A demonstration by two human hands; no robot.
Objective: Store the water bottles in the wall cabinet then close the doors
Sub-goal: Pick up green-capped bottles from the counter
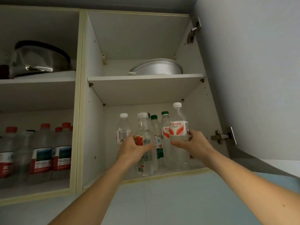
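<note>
I look up into an open wall cabinet (146,90). My left hand (133,148) grips a clear water bottle with a white cap and a red label (142,127) in the lower right compartment. My right hand (193,143) grips another white-capped bottle with a red and white label (178,127), held just right of it. Behind them stand several more bottles, one with a white cap (122,125) and some with green caps (164,120). The right door (251,78) is swung open.
The left compartment holds several red-capped bottles (43,148) on its lower shelf and a glass lid over a steel pot (37,60) above. A metal basin (158,68) sits on the upper right shelf. Hinges (224,136) stick out from the right wall.
</note>
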